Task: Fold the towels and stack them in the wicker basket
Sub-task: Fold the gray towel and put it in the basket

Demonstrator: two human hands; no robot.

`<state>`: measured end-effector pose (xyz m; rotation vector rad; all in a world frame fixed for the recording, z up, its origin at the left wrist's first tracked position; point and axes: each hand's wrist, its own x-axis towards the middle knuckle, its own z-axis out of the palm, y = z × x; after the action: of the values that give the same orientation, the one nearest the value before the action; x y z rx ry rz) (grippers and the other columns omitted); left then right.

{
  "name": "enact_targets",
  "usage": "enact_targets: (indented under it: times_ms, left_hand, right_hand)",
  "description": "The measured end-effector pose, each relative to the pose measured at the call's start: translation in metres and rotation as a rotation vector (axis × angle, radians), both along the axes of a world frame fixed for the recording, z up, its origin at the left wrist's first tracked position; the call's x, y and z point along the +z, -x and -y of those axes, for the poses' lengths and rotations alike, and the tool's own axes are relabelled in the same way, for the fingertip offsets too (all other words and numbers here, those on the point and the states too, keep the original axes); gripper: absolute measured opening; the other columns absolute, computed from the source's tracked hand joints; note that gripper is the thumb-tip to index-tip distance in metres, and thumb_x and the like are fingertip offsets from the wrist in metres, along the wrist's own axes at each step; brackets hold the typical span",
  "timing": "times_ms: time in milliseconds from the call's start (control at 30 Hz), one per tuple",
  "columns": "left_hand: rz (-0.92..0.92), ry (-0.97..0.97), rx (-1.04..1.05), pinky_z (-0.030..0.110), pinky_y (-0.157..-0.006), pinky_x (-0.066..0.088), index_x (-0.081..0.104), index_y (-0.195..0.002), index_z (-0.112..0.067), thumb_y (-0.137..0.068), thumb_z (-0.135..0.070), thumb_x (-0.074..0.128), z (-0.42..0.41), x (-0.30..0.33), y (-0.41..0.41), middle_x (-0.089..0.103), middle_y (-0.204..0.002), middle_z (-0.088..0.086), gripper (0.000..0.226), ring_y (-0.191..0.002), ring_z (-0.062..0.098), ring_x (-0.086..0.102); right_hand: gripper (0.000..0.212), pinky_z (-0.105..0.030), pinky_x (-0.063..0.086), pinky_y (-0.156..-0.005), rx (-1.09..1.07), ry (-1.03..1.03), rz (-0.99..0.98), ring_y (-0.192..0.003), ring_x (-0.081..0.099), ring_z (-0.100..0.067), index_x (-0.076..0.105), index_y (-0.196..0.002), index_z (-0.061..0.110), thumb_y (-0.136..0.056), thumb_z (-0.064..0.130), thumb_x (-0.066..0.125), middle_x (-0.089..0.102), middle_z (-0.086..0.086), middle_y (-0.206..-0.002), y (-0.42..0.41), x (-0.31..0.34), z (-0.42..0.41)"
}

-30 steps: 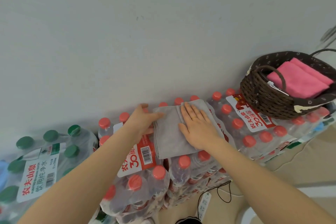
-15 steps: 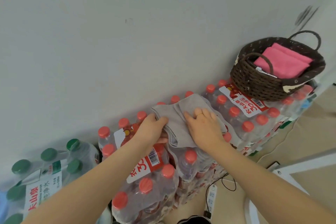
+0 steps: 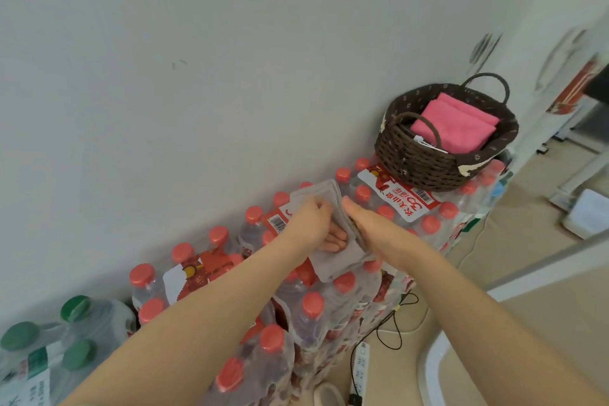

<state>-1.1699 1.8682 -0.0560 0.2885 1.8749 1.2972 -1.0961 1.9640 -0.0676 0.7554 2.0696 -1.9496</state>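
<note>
I judge the folding of the grey towel point(image 3: 333, 242) to be at its last fold or just past it: the cloth is doubled into a narrow, thick bundle lying on the red-capped tops of the shrink-wrapped water-bottle packs point(image 3: 333, 303), which serve here in place of a table. My left hand point(image 3: 309, 222) grasps the towel's near-left side, its fingers curled around the folded layers, while my right hand point(image 3: 369, 224) lies along the folded edge — I cannot tell whether its fingers clamp the cloth or only press it, since they are hidden under the hand. The wicker basket point(image 3: 418, 161) stands well apart to the right on the same packs, a folded pink towel point(image 3: 461, 128) already lying flat inside it. The next move, as I see it, calls for lifting the grey bundle with both hands so the layers do not slip open, carrying it past the near handle, and laying it squarely on the pink one. The grey cloth looks soft and matte, limp at its lower corner; the basket is dark woven cord, round, with a patterned fabric lining and two loop handles — the caps beneath make a bumpy, uneven bed.
</note>
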Motion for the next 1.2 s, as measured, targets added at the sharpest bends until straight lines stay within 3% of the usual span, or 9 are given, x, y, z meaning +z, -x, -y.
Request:
enact_targets:
  times_ms: [200, 333, 400, 533, 600, 700, 800, 1000, 1200]
  left_hand:
    - [0.134, 0.068, -0.005, 0.023, -0.054, 0.055, 0.041, -0.130, 0.003, -0.100, -0.012, 0.029, -0.001, 0.000, 0.013, 0.064, -0.087, 0.023, 0.036, -0.066, 0.027, 0.061]
    - [-0.965, 0.229, -0.425, 0.036, -0.076, 0.052, 0.052, -0.125, -0.010, -0.088, -0.015, 0.043, 0.000, -0.018, 0.033, 0.063, -0.107, 0.015, 0.038, -0.096, 0.031, 0.061]
    - [-1.248, 0.147, -0.631, 0.042, -0.090, 0.047, 0.057, -0.121, -0.013, -0.085, -0.038, 0.040, 0.002, -0.032, 0.044, 0.057, -0.121, 0.011, 0.047, -0.112, 0.030, 0.054]
    - [-1.078, 0.328, -0.913, 0.039, -0.119, 0.004, 0.008, -0.148, -0.021, -0.052, -0.093, -0.001, 0.007, -0.049, 0.058, 0.001, -0.158, -0.004, 0.120, -0.145, 0.018, -0.001]
    - [-1.002, 0.377, -0.907, 0.042, -0.119, 0.001, -0.002, -0.148, -0.023, -0.042, -0.098, 0.012, 0.006, -0.050, 0.059, -0.010, -0.157, -0.007, 0.131, -0.144, 0.020, -0.009]
    - [-0.957, 0.447, -0.891, 0.042, -0.118, 0.005, -0.004, -0.148, -0.025, -0.045, -0.090, 0.025, 0.005, -0.045, 0.059, -0.012, -0.156, -0.010, 0.125, -0.145, 0.024, -0.003]
    - [-0.946, 0.488, -0.829, 0.043, -0.116, 0.012, -0.002, -0.147, -0.032, -0.063, -0.081, 0.033, 0.006, -0.046, 0.060, -0.009, -0.157, -0.008, 0.104, -0.143, 0.028, 0.008]
    - [-0.791, 0.399, -0.687, 0.040, -0.117, 0.008, 0.009, -0.144, -0.042, -0.094, -0.046, 0.036, 0.014, -0.049, 0.066, -0.002, -0.158, -0.006, 0.057, -0.144, 0.025, 0.005]
    - [-0.783, 0.407, -0.760, 0.048, -0.117, 0.007, 0.005, -0.145, -0.039, -0.056, -0.081, 0.034, 0.033, -0.048, 0.071, -0.022, -0.154, -0.007, 0.103, -0.144, 0.027, -0.006]
  right_hand:
    - [0.044, -0.034, 0.044, -0.080, 0.268, -0.994, 0.210, -0.103, 0.055, -0.023, 0.048, -0.121, 0.011, -0.084, 0.032, 0.055, 0.059, -0.007, -0.113, 0.004, 0.002, -0.008]
    - [0.031, -0.031, 0.041, -0.068, 0.263, -0.958, 0.064, -0.081, 0.053, -0.019, 0.045, -0.119, 0.010, -0.088, 0.014, 0.049, 0.055, 0.001, -0.083, 0.001, -0.019, -0.019]
    - [0.029, -0.024, 0.035, -0.058, 0.188, -0.852, -0.034, -0.066, 0.046, -0.009, 0.044, -0.116, 0.014, -0.088, 0.013, 0.054, 0.045, 0.009, -0.070, -0.004, -0.023, -0.025]
    - [0.019, -0.021, 0.035, -0.062, 0.120, -0.811, -0.146, -0.068, 0.042, -0.004, 0.044, -0.091, 0.019, -0.085, 0.015, 0.061, 0.043, 0.009, -0.076, -0.016, -0.035, -0.031]
    - [0.009, -0.024, 0.038, -0.071, 0.160, -0.897, -0.195, -0.077, 0.047, -0.009, 0.048, -0.088, 0.018, -0.088, 0.018, 0.057, 0.044, 0.009, -0.085, -0.022, -0.035, -0.031]
    - [0.038, -0.024, 0.036, -0.095, 0.247, -0.989, -0.284, -0.110, 0.048, -0.016, 0.055, -0.113, 0.013, -0.092, 0.041, 0.040, 0.049, -0.002, -0.121, -0.022, -0.023, -0.026]
    - [0.085, -0.029, 0.004, -0.116, 0.536, -1.174, -0.318, -0.142, 0.021, -0.018, 0.035, -0.142, 0.011, -0.082, 0.065, 0.007, 0.029, -0.005, -0.152, -0.015, -0.017, -0.007]
    - [0.088, -0.034, -0.009, -0.117, 0.626, -1.237, -0.203, -0.142, -0.016, -0.006, -0.015, -0.143, 0.029, -0.072, 0.077, 0.006, -0.015, 0.010, -0.152, -0.024, -0.047, -0.006]
    - [0.098, -0.038, 0.016, -0.114, 0.481, -1.391, -0.271, -0.139, 0.023, -0.016, 0.025, -0.143, 0.020, -0.067, 0.082, 0.036, 0.031, 0.002, -0.150, -0.033, -0.062, -0.011]
